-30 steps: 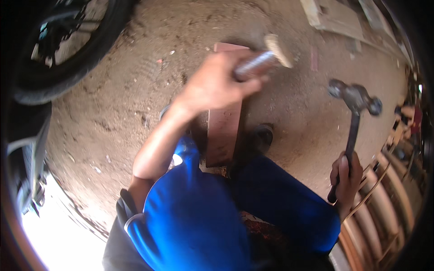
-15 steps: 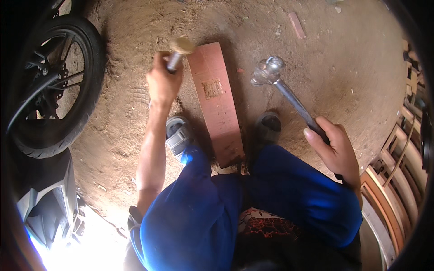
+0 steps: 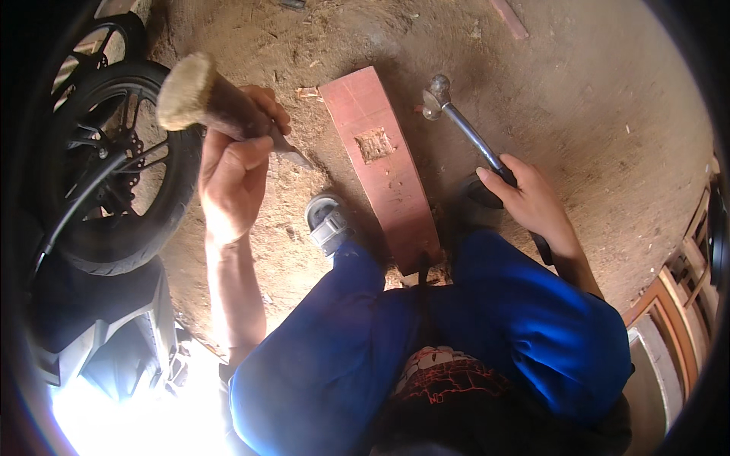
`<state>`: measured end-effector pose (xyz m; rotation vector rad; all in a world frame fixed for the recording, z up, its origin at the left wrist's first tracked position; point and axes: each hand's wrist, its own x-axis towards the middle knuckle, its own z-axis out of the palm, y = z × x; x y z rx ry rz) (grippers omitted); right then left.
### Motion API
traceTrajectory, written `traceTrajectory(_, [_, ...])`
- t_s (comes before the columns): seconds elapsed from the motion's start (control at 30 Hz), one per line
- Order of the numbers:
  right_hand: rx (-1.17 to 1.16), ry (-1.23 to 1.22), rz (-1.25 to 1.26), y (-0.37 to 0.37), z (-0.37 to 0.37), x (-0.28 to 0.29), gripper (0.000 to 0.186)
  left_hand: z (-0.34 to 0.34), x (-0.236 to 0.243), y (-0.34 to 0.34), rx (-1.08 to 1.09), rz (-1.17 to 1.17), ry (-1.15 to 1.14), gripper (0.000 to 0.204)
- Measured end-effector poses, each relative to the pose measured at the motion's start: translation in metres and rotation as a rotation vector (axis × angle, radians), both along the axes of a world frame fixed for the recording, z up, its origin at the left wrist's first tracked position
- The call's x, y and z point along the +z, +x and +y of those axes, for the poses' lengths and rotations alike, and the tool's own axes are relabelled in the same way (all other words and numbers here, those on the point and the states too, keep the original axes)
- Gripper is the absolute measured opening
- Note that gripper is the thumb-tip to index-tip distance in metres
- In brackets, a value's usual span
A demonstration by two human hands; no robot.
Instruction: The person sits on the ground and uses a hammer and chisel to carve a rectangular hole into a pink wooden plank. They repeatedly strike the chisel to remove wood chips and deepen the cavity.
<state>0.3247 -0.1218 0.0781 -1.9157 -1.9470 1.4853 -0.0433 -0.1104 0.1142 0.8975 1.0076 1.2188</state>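
My left hand is closed round a chisel. Its broad, worn butt end tilts up to the left, and the metal blade points down to the right, apart from the wood. My right hand grips the dark handle of a hammer, whose metal head lies beyond and right of the board. Between my feet is a reddish wooden board with a shallow square recess cut into its face, rough inside. Neither tool touches the board.
A motorcycle wheel stands at the left, close to my left forearm. Wooden frames lean at the right edge. A narrow wood strip lies on the dirt floor at the far side. My sandalled left foot is beside the board.
My left hand has moved left and raised the chisel, turning its blade down to the right. The hammer has shifted slightly left and swung its head farther away. The view has shifted a little.
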Motion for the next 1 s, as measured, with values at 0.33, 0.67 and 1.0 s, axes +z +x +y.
traceTrajectory(0.33, [-0.088,-0.021,0.063,0.002,-0.007,-0.035,0.044,0.051,0.029,0.022,-0.376,0.714,0.034,0.014])
traceTrajectory(0.67, [-0.041,-0.025,0.056,-0.001,-0.01,-0.008,0.039,0.072,-0.023,0.009,-0.221,0.806,0.048,0.016])
traceTrajectory(1.0, [0.0,-0.124,-0.023,-0.017,-0.017,0.006,0.033,0.074,-0.042,0.001,-0.036,0.99,0.02,0.041])
